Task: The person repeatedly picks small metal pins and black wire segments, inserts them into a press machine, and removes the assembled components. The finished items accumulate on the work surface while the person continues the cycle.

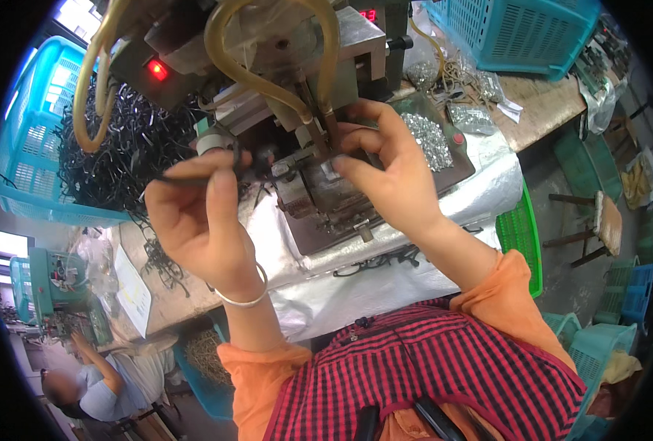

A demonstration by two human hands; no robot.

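My left hand (201,213) pinches a thin black strip (187,180) between thumb and forefinger, just left of a metal press machine (290,191). The strip reaches toward the machine's working head. My right hand (396,173) is bent over the press from the right, with thumb and forefinger close together beside the press's lower block. Whatever sits between those fingertips is too small to make out. Two yellowish hoses (268,84) run down to the head above my hands. Small silver metal pieces (426,140) lie heaped on the plate right of my right hand.
At left a blue basket (32,176) holds a tangle of black strips (106,147). Another blue basket (521,37) stands at the back right. Silver sheeting (304,294) covers the bench front, with loose black strips on it. A co-worker (113,382) sits by a green machine (62,287); a stool (602,228) stands right.
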